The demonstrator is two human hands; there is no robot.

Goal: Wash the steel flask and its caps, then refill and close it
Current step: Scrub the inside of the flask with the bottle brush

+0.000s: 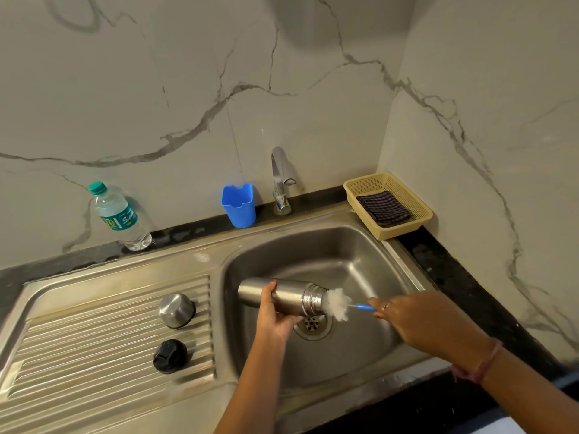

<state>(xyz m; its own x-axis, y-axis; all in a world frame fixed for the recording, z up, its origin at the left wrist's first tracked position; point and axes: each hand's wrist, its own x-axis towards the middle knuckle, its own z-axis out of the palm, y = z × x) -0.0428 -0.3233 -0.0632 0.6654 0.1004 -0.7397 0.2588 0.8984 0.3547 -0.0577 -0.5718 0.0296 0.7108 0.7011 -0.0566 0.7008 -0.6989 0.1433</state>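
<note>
The steel flask (291, 294) lies on its side over the sink basin (354, 255), mouth pointing right, held around its middle by my left hand (274, 317). A bottle brush (338, 303) with white bristles and a blue handle has its bristle head at the flask's mouth. My right hand (416, 321) grips the handle's far end. On the ribbed drainboard (94, 333) to the left, the steel cup cap (176, 310) rests upside down. The black inner cap (170, 356) lies just in front of it.
A chrome tap (282, 180) rises behind the basin, with a blue plastic holder (238, 205) to its left. A plastic water bottle (117, 216) leans against the marble wall. A beige basket (416, 216) holding a dark checked cloth (383, 208) sits at the back right corner.
</note>
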